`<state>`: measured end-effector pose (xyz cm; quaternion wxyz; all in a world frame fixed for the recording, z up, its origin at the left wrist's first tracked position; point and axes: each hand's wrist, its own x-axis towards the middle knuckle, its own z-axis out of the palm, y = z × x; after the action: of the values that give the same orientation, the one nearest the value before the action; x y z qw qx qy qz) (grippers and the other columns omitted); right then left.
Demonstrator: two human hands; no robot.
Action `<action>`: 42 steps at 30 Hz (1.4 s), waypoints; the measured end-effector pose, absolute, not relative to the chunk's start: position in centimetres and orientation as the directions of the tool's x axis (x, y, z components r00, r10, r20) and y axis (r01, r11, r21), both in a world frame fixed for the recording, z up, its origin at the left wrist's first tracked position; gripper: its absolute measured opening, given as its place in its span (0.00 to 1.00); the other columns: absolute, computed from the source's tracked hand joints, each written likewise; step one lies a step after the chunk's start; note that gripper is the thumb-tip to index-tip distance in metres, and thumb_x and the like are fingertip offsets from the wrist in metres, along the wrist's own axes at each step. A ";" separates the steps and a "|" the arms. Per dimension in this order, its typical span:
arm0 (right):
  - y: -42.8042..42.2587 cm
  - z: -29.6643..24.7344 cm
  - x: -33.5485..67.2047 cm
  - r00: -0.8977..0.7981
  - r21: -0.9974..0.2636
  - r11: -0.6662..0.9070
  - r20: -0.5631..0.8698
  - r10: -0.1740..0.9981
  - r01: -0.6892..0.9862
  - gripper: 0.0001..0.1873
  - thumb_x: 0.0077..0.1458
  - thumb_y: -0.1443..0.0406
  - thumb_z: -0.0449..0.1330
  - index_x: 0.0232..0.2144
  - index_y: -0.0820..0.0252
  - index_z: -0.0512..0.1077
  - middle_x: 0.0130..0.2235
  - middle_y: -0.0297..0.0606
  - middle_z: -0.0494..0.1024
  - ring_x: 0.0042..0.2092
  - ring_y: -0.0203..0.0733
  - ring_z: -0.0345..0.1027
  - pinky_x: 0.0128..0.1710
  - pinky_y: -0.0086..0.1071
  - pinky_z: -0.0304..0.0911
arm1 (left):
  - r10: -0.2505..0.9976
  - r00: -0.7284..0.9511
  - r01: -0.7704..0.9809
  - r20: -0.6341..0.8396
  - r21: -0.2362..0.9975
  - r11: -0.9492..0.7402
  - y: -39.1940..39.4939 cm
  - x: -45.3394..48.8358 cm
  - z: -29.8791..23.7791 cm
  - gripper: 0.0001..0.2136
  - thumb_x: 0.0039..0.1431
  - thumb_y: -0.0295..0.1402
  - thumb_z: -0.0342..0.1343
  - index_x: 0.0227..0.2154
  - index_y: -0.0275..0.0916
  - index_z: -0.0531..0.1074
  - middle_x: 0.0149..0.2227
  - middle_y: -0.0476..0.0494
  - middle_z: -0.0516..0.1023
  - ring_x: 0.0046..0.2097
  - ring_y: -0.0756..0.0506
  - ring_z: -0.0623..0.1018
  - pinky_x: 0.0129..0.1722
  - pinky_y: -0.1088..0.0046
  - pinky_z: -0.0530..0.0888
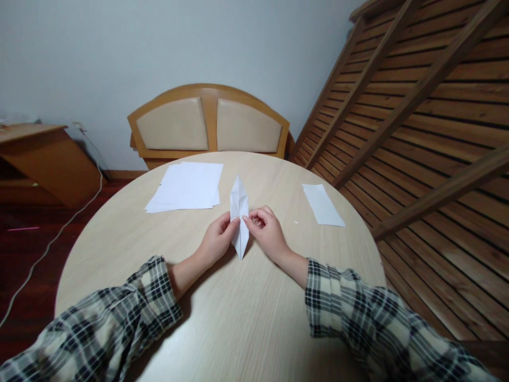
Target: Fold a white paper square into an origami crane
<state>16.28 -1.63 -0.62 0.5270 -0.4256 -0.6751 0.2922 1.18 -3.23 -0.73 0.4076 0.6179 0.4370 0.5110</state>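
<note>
A white folded paper [239, 197], shaped like a long narrow diamond with creases down its middle, is held just above the table with one point away from me and one toward me. My left hand [218, 237] pinches its left edge near the middle, thumb on top. My right hand [267, 232] grips the right edge at the same height, its thumb on the front face and its other fingers curled. The fingers behind the paper are partly hidden.
A stack of white paper sheets [186, 185] lies at the table's far left. A smaller paper strip [323, 205] rests at the right. Beyond the round table [222, 329] stands a padded wooden headboard [212, 122]. Wooden slats [397, 132] lean along the right; a cabinet [51, 164] is at left.
</note>
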 end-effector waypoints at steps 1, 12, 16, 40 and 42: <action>-1.7 -0.5 16.2 -0.086 -0.835 0.473 0.469 0.879 0.282 0.09 0.55 0.59 0.61 0.27 0.57 0.70 0.32 0.35 0.68 0.29 0.36 0.62 0.30 0.33 0.60 | 0.954 0.089 0.147 0.285 0.944 -0.296 -3.3 1.2 -0.7 0.12 0.60 0.40 0.53 0.32 0.35 0.72 0.30 0.46 0.74 0.32 0.47 0.70 0.33 0.72 0.67; -2.5 0.7 15.7 -0.115 -0.721 0.515 0.528 0.842 0.464 0.07 0.53 0.65 0.59 0.26 0.54 0.64 0.26 0.31 0.67 0.29 0.39 0.61 0.29 0.33 0.56 | 0.941 0.039 0.234 0.335 0.913 -0.335 -3.6 1.7 -0.1 0.11 0.61 0.37 0.51 0.30 0.36 0.73 0.28 0.46 0.75 0.33 0.46 0.73 0.35 0.70 0.68; -2.7 1.1 15.5 -0.136 -0.689 0.523 0.534 0.834 0.502 0.07 0.54 0.65 0.59 0.26 0.54 0.63 0.25 0.30 0.66 0.28 0.38 0.61 0.29 0.33 0.55 | 0.931 0.038 0.221 0.363 0.905 -0.363 -3.8 2.0 0.2 0.10 0.62 0.36 0.50 0.32 0.36 0.73 0.30 0.45 0.77 0.34 0.45 0.74 0.36 0.71 0.69; -2.9 1.4 15.8 -0.220 -0.658 0.580 0.550 0.806 0.480 0.05 0.60 0.64 0.52 0.30 0.53 0.60 0.28 0.33 0.69 0.29 0.39 0.65 0.30 0.35 0.59 | 0.937 -0.024 0.086 0.348 0.935 -0.345 -4.2 2.7 1.0 0.20 0.65 0.50 0.45 0.29 0.39 0.68 0.29 0.45 0.73 0.33 0.46 0.72 0.35 0.70 0.70; -2.9 1.3 15.8 -0.215 -0.655 0.579 0.552 0.806 0.487 0.05 0.60 0.64 0.53 0.31 0.53 0.59 0.29 0.34 0.69 0.30 0.40 0.65 0.31 0.35 0.59 | 0.949 -0.011 -0.005 0.314 0.949 -0.314 -4.1 2.8 0.9 0.19 0.63 0.51 0.49 0.29 0.39 0.69 0.30 0.45 0.73 0.33 0.47 0.71 0.35 0.71 0.71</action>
<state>15.78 -2.89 1.27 0.4602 -0.4251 -0.7599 0.1732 2.80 -4.09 0.86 0.4132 0.5690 0.4151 0.5773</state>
